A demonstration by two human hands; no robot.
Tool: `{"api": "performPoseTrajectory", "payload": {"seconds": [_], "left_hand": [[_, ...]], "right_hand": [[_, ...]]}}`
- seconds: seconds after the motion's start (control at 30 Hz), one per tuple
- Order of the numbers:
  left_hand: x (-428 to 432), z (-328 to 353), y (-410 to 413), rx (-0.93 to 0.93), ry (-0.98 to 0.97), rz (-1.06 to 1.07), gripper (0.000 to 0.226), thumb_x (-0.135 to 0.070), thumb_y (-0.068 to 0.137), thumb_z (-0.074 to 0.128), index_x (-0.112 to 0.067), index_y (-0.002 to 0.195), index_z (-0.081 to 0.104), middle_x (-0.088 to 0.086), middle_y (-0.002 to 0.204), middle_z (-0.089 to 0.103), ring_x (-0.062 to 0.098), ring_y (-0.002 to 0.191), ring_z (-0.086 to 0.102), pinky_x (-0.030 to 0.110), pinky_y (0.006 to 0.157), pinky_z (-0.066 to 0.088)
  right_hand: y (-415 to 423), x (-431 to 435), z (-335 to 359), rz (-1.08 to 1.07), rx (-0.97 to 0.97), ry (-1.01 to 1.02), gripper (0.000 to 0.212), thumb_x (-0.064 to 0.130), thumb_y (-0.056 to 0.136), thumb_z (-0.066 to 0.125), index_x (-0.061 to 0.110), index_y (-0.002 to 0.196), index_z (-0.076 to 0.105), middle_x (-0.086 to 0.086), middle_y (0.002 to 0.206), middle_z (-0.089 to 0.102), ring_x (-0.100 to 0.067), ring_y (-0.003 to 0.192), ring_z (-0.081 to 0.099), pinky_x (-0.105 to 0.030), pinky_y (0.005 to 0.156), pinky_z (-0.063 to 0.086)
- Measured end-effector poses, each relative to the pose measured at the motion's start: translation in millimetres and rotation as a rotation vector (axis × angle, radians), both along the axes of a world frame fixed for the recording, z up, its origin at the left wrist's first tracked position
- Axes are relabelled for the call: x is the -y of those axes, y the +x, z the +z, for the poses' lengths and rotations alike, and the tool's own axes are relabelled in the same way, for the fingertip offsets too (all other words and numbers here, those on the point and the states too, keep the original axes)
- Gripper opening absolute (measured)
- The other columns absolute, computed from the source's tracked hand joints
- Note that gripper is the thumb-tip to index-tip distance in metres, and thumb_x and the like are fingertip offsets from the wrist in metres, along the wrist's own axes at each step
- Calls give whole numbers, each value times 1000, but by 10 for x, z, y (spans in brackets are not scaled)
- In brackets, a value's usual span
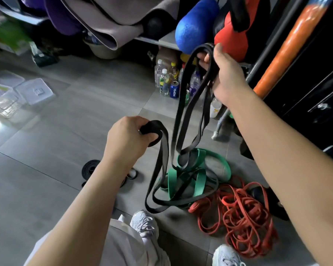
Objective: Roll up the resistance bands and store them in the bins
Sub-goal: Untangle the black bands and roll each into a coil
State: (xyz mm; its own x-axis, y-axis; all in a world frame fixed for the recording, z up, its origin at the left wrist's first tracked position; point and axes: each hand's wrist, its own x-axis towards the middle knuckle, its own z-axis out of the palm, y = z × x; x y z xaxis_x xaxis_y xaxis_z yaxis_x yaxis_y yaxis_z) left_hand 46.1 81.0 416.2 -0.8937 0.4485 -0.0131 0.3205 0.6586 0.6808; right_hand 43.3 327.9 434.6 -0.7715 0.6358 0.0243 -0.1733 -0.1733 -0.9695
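My right hand (225, 73) is raised and grips the top loops of a long black resistance band (183, 104) that hangs down to the floor. My left hand (129, 137) is lower and pinches a small rolled end of black band (152, 129). The band's lower loops lie tangled in a pile with green bands (198, 169) and thin red bands (244, 214) on the grey tile floor. A coiled black band (89, 167) lies flat on the floor, partly hidden behind my left forearm. Clear plastic bins (35, 91) sit at the left.
Drink bottles and a Pepsi can (174, 89) stand under a shelf. A blue foam roller (194, 25), a red bag (231, 37) and rolled mats (108, 20) sit above. An orange pole (288, 48) leans on a black cabinet at right. My shoes (144, 223) are below.
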Motion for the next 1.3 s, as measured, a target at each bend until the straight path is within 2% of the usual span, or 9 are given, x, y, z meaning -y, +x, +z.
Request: {"api": "performPoseTrajectory", "payload": {"seconds": [0.1, 0.23, 0.37, 0.47, 0.67, 0.8, 0.9, 1.03, 1.3], "left_hand": [[16, -4, -25, 27, 11, 8, 21, -21, 79, 71, -21, 99, 71, 1, 78, 67, 23, 77, 63, 30, 69, 51], [46, -39, -50, 48, -7, -3, 15, -19, 79, 71, -21, 94, 71, -3, 71, 65, 20, 69, 61, 29, 63, 50], [83, -89, -69, 34, -23, -7, 13, -18, 78, 70, -15, 90, 71, 1, 71, 65, 20, 57, 52, 31, 59, 48], [105, -114, -95, 38, -29, -10, 12, -19, 78, 70, -17, 89, 71, -2, 68, 63, 12, 50, 48, 27, 56, 44], [131, -90, -113, 42, -32, -35, 15, -18, 76, 71, -17, 90, 71, 4, 77, 69, 20, 61, 57, 28, 58, 43], [140, -56, -38, 62, -13, -94, 22, -18, 75, 73, -23, 97, 72, 1, 82, 71, 17, 72, 64, 25, 58, 45], [142, -18, 103, 95, 29, -145, 28, -16, 76, 74, -22, 102, 70, -6, 86, 71, 8, 81, 66, 18, 67, 50], [192, 85, 355, 282, 232, -143, 26, -6, 76, 74, -22, 95, 69, -5, 77, 69, -5, 57, 61, 8, 52, 42], [374, 135, 1059, 757, 802, -109, 36, -9, 67, 69, -7, 103, 66, 8, 89, 71, 20, 83, 69, 30, 76, 58]], "right_hand": [[-192, 94, -227, 65, 284, 240, 34, 33, 98, 46, 19, 71, 61, 5, 70, 63, -12, 73, 59, -28, 75, 48], [-329, 343, -807, 332, 654, 309, 27, 23, 96, 50, 12, 120, 56, -2, 122, 55, -21, 120, 47, -41, 106, 29], [-298, 626, -1255, 562, 878, 242, 50, 26, 98, 46, 13, 144, 30, -5, 149, 33, -23, 133, 38, -39, 107, 29], [-316, 748, -1199, 463, 731, 84, 59, 32, 99, 45, 7, 147, 22, -11, 150, 32, -23, 128, 44, -34, 103, 39], [127, 914, -741, 736, 420, 120, 67, 67, 87, 23, 21, 112, 65, -4, 118, 66, -17, 115, 58, -36, 102, 40], [561, 901, -777, 709, 366, 382, 28, 20, 82, 71, 4, 104, 67, -15, 103, 70, -16, 94, 65, -36, 92, 50], [808, 877, -798, 645, 321, 440, 21, 1, 76, 74, 4, 96, 68, -11, 93, 71, -6, 82, 64, -25, 81, 52], [1172, 1009, -635, 539, 171, 315, 49, -13, 73, 67, 10, 115, 60, 12, 86, 73, 5, 82, 65, -11, 75, 49], [1921, 1317, -373, 370, -27, 189, 40, 3, 64, 69, 15, 102, 63, 11, 90, 74, -5, 90, 68, -17, 79, 51]]}}
